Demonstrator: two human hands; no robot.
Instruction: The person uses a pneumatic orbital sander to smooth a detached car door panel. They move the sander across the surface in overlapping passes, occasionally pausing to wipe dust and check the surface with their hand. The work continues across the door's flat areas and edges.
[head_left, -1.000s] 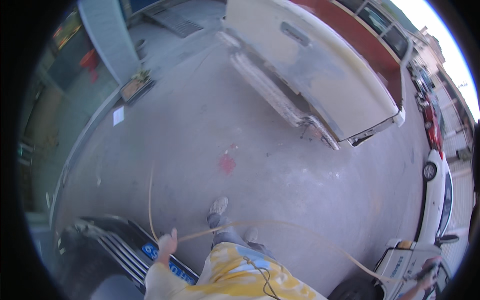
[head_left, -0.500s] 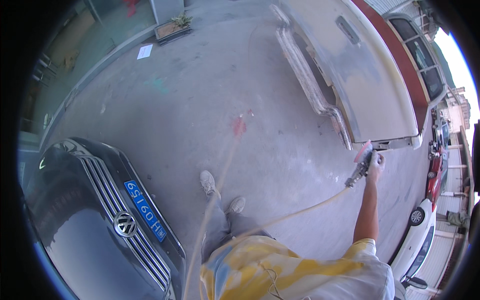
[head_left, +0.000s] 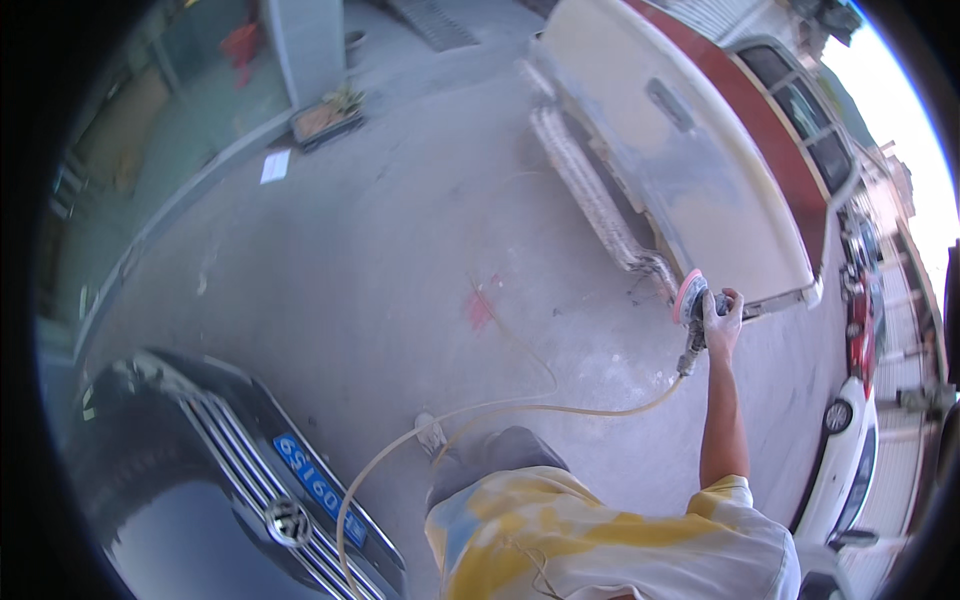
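You're looking at bright, even daylight across the concrete floor (head_left: pixel 400 260). The sky (head_left: pixel 900 110) at the far right blows out to white glare. Fisheye bending curves straight edges, a black rim frames everything, and detail is slightly soft, softer toward the rim.

Bare grey concrete floor (head_left: pixel 330 290) carries everything here. A red paint stain (head_left: pixel 480 308) marks its middle, with a thin yellowish air hose (head_left: pixel 520 408) looping just beside it. Near its far edge lie a white paper sheet (head_left: pixel 274 166) and a shallow planter tray (head_left: pixel 326 117).
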